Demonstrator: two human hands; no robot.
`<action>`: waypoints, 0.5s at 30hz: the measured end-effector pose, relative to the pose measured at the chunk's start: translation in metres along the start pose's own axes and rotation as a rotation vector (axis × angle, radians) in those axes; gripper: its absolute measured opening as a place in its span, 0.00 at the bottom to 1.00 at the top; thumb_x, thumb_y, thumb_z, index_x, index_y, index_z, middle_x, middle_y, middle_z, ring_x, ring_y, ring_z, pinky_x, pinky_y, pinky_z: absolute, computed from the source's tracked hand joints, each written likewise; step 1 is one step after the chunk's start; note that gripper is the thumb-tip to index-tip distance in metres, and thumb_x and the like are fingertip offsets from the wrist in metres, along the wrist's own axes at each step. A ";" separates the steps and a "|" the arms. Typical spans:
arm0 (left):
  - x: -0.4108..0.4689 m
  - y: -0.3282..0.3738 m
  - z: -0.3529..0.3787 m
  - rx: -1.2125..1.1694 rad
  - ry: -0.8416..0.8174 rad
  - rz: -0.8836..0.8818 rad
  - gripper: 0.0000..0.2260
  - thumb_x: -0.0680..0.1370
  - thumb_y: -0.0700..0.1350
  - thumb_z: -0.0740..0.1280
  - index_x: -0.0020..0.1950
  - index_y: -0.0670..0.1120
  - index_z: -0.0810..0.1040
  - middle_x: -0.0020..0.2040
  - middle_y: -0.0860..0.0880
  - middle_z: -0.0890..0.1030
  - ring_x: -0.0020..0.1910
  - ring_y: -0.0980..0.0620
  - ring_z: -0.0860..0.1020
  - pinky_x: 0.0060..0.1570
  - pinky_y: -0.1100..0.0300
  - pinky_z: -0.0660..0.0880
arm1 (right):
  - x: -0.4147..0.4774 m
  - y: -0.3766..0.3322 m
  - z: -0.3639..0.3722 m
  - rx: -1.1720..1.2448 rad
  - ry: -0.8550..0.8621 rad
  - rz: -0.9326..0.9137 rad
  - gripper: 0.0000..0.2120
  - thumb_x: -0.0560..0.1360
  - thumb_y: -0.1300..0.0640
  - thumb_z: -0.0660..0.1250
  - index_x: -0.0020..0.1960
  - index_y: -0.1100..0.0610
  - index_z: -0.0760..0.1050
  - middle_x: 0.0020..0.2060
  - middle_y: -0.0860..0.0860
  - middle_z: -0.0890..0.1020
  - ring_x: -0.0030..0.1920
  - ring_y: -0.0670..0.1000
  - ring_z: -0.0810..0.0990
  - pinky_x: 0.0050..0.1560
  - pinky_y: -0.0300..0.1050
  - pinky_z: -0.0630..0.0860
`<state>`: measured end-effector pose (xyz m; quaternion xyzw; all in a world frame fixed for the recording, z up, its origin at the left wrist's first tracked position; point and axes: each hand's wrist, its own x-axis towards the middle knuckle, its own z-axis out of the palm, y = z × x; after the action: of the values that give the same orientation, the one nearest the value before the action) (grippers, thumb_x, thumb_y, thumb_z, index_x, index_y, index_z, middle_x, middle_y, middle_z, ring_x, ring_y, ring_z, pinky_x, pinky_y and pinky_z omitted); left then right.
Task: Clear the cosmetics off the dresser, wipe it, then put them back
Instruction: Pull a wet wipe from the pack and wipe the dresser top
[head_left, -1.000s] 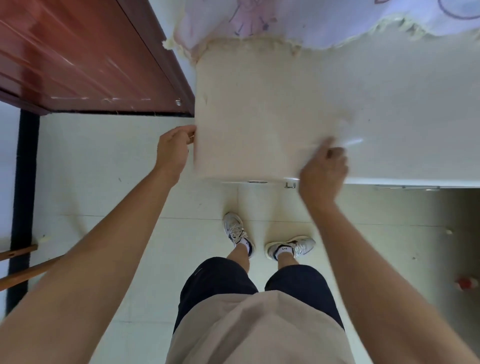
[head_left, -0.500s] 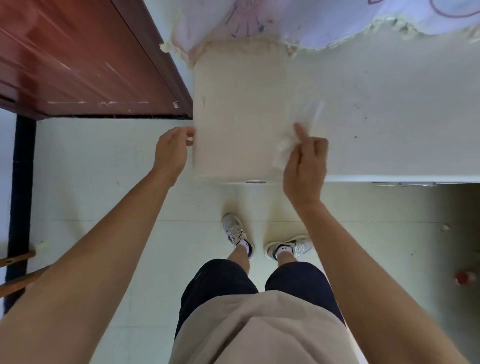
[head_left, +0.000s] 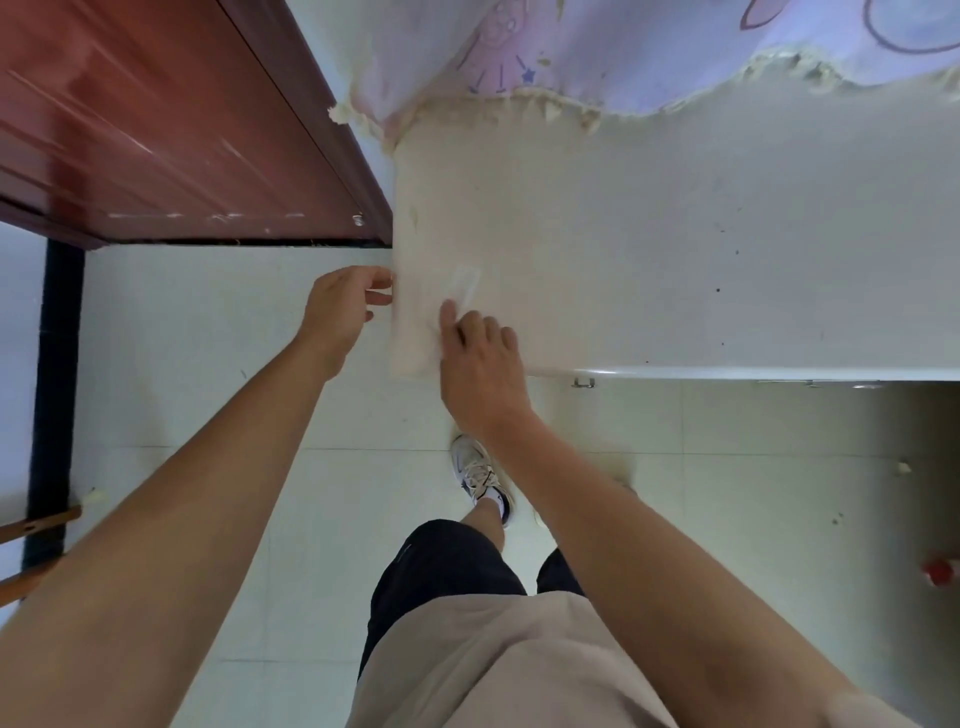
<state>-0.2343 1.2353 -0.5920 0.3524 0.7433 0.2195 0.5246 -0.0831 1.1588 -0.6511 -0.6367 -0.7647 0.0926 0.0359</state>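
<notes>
The white dresser top (head_left: 675, 249) carries no cosmetics in view and shows a few dark specks. My right hand (head_left: 480, 369) is at its front left corner, holding a thin white wipe (head_left: 464, 285) against the surface; the wipe sticks out past my thumb and fingers. My left hand (head_left: 340, 309) hovers beside the dresser's left edge, fingers loosely curled, fingertips touching the side and holding nothing.
A red-brown wooden panel (head_left: 156, 130) stands against the dresser's left side. A fringed printed cloth (head_left: 649, 47) hangs over the back of the top. A metal drawer handle (head_left: 583, 383) is under the front edge. On the tiled floor a red-capped object (head_left: 941, 571) lies at the right.
My right hand has swept the wipe leftward along the front of the dresser top, from the middle to the left corner. My left hand has stayed at the left edge.
</notes>
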 end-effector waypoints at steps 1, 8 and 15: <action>0.000 -0.001 -0.003 0.026 0.016 0.004 0.19 0.76 0.48 0.57 0.61 0.46 0.80 0.61 0.49 0.80 0.59 0.52 0.78 0.65 0.51 0.71 | 0.012 -0.012 -0.001 0.018 -0.020 -0.109 0.28 0.73 0.58 0.52 0.71 0.61 0.70 0.48 0.56 0.76 0.44 0.57 0.74 0.45 0.51 0.67; 0.004 -0.020 -0.014 0.131 0.118 -0.001 0.23 0.84 0.50 0.53 0.79 0.49 0.58 0.79 0.52 0.57 0.77 0.54 0.57 0.72 0.60 0.52 | 0.125 0.026 -0.021 -0.011 -0.078 -0.223 0.24 0.79 0.58 0.56 0.75 0.49 0.65 0.59 0.59 0.73 0.56 0.61 0.73 0.56 0.54 0.67; 0.016 -0.019 -0.013 0.045 0.050 0.024 0.18 0.83 0.49 0.57 0.72 0.48 0.71 0.68 0.53 0.73 0.67 0.55 0.71 0.72 0.52 0.66 | 0.167 0.105 -0.034 -0.088 0.023 0.410 0.27 0.81 0.56 0.53 0.78 0.62 0.54 0.65 0.62 0.70 0.61 0.63 0.72 0.59 0.56 0.68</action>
<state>-0.2554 1.2351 -0.6104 0.3672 0.7568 0.2177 0.4951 -0.0070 1.3433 -0.6482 -0.7809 -0.6220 0.0571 -0.0027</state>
